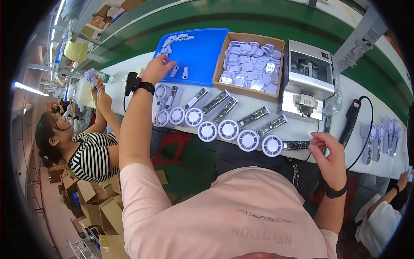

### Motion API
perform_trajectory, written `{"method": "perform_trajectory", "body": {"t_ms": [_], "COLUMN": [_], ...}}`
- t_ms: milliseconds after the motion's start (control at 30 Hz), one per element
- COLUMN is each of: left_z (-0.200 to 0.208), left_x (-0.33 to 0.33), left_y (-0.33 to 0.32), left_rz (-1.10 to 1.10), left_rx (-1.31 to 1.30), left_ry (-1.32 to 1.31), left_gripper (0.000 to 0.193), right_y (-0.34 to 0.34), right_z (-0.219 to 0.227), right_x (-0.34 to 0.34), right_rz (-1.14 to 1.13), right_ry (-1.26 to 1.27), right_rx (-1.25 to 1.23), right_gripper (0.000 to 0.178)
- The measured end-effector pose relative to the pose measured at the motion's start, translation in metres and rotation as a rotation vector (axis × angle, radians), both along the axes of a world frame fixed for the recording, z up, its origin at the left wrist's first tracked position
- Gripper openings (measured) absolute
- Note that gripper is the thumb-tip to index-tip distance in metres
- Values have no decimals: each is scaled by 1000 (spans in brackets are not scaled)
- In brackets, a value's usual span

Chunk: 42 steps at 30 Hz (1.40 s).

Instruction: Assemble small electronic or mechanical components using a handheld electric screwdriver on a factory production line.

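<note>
the left hand (158, 68) reaches open to the blue tray (202, 52) at 11 o'clock, beside small grey parts (174, 71). the right hand (330, 157) is loosely curled, empty, at 3 o'clock near the fan row (228, 129).

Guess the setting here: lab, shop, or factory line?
Likely a factory assembly line: a row of identical round white parts along the white bench, a cardboard box of small parts, and co-workers seated alongside.

Left hand (158, 69) reaches blue tray (202, 52) — perhaps touching.
</note>
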<state>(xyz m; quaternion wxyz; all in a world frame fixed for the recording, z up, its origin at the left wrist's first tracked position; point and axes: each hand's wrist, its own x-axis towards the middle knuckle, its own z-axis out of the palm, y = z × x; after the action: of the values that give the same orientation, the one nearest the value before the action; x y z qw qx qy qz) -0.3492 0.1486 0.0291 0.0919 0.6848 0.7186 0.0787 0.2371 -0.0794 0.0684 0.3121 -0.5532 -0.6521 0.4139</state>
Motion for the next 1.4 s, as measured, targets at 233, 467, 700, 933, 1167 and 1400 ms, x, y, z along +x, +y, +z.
{"method": "perform_trajectory", "body": {"t_ms": [233,467,700,933,1167,1400], "left_z": [-4,-5,44,-2,-7,-12], "left_x": [58,91,297,361,375,434], "left_y": [9,14,-153,-184,-201,-211], "left_rz": [3,-171,-932,-1209,-777,-656], "left_rx": [-308,-105,328,374,191,261], "left_ry": [-113,-33,-384,-517,-589,-669], "left_gripper": [36,32,27,33,49,42], "right_y": [9,7,24,27,14,1], "right_z": [-9,-11,-24,-31,-20,-72], "right_x": [9,15,24,32,54,28], "right_rz": [-7,-42,25,401,85,-90], "right_ry": [4,3,330,59,37,611], "right_rx": [-11,33,-97,-37,67,-149], "right_gripper": [33,34,34,28,22,25]}}
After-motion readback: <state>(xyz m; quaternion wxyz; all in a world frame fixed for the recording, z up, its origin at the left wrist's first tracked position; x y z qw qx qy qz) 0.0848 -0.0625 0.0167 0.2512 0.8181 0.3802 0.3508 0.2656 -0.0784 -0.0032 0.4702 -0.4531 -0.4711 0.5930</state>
